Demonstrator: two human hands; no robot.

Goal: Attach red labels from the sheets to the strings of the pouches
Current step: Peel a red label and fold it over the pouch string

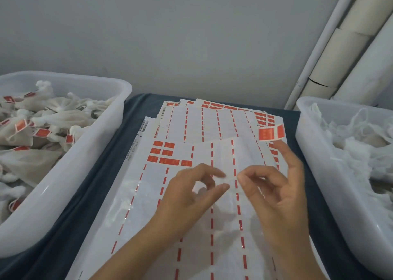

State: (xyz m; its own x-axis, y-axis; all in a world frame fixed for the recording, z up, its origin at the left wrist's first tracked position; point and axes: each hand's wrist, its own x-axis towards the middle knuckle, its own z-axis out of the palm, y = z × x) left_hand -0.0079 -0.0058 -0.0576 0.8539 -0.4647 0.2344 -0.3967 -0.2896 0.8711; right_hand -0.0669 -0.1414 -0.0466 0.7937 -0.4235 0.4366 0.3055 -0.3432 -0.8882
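Both hands hover over the middle of the table, close together, fingertips nearly meeting. The left hand [191,196] has its thumb and first finger curled toward each other, and the right hand [274,192] does the same from the other side. Between them runs a thin white string [230,178], and each hand seems to pinch one end of it, though the string is faint and hard to see. A red rectangular paper label [271,132] with a white stripe sticks to the tip of a raised right finger, up above both hands.

Next come the big things. A large white plastic tub on the left [70,173] is full of small white cloth pouches with red labels [32,128] tied on. Another large white plastic tub on the right [314,156] holds a fluffy heap of plain white cloth pouches [357,135]. Between the tubs lies a dark blue cloth [102,173] over the table.

On the cloth, right under the hands, sits a pile of white paper label sheets with red dashed lines [212,128]. The top sheet has a few red labels left in its far left corner [168,154]. Pale round pipes [344,52] lean in the wall corner at the far right.
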